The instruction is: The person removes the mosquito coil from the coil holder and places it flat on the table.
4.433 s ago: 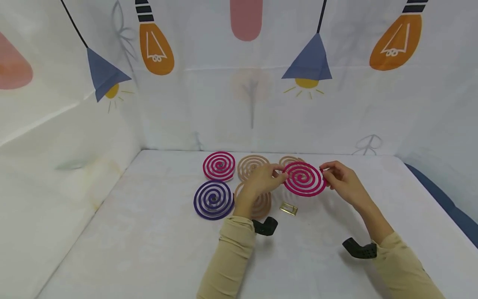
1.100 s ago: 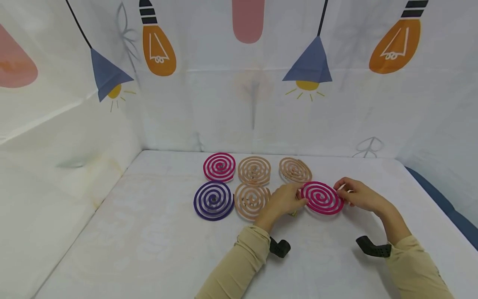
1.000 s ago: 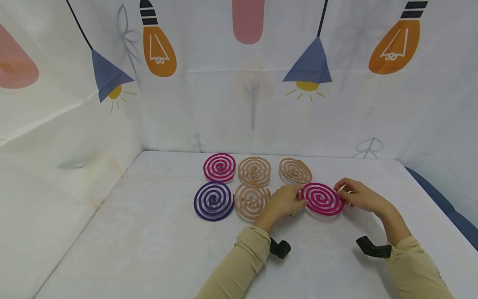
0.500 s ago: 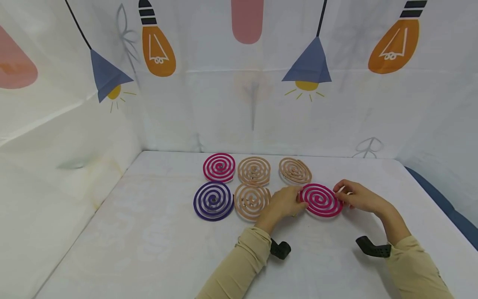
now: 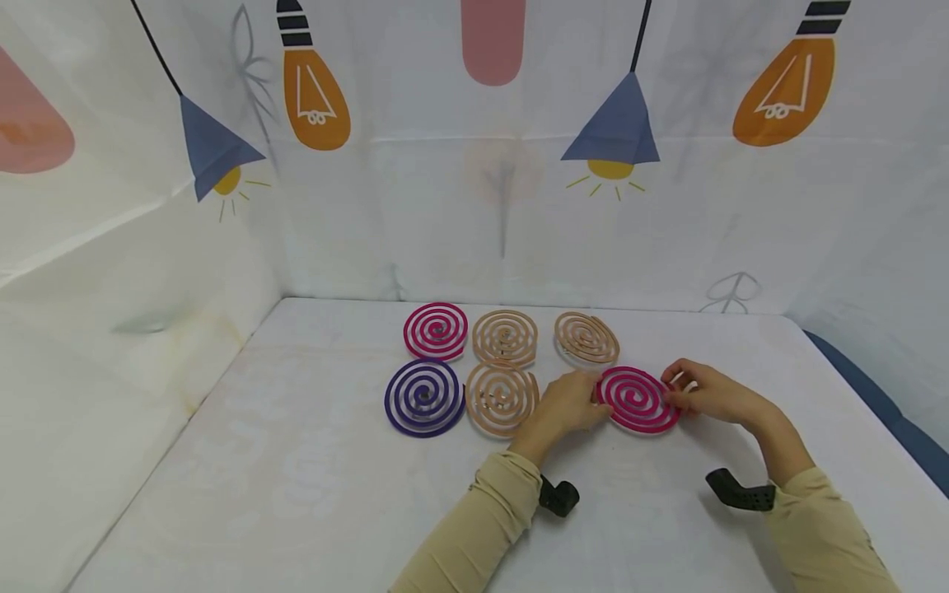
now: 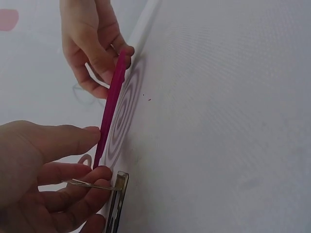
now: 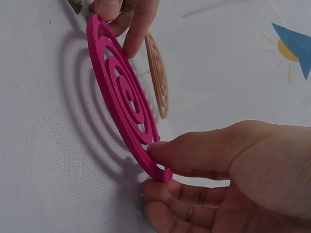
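A pink mosquito coil [image 5: 635, 399] is held between both hands, just over the white table. My left hand [image 5: 569, 403] pinches its left edge between thumb and fingers. At the opposite edge my right hand [image 5: 708, 391] grips it; in the right wrist view that thumb lies on the coil [image 7: 130, 97] near its blunt outer end. The left wrist view shows the coil almost edge-on, its spiral shadow on the table. There, a small brass-coloured metal stand [image 6: 117, 196] with a thin upright prong is by my left fingertips. In the head view my left hand hides this stand.
A tan coil [image 5: 586, 338] sits tilted behind the held one. To the left are another pink coil [image 5: 436, 331], a purple coil [image 5: 424, 397] and two more tan coils, grouped closely. A white printed curtain [image 5: 445, 222] backs the table.
Both hands have carried the pink coil right and nearer, then lowered it slightly toward the table. The tan coil behind it is uncovered, and my left hand now covers the metal stand.
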The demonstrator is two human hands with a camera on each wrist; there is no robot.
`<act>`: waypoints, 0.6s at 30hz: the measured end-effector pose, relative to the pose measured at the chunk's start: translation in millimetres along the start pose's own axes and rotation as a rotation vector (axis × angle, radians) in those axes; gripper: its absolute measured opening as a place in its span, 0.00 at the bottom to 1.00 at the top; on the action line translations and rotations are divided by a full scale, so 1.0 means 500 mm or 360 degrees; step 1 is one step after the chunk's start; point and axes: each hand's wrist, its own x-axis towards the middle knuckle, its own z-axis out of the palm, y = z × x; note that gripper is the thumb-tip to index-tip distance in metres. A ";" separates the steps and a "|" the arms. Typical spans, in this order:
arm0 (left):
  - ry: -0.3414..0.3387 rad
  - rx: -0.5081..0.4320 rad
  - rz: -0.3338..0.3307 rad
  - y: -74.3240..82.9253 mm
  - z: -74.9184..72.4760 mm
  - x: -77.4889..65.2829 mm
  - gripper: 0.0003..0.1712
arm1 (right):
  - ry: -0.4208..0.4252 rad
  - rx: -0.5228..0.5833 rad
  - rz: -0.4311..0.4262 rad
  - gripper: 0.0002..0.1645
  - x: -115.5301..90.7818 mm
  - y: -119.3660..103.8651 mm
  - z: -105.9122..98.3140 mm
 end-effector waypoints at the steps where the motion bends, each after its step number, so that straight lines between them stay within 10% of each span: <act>1: 0.0001 0.0014 -0.0002 0.000 0.001 0.000 0.15 | -0.0003 0.0000 -0.0002 0.21 0.000 0.001 0.001; 18: 0.0017 0.0110 0.0049 0.000 0.009 0.003 0.27 | -0.0029 -0.0046 0.0029 0.24 0.003 0.000 0.007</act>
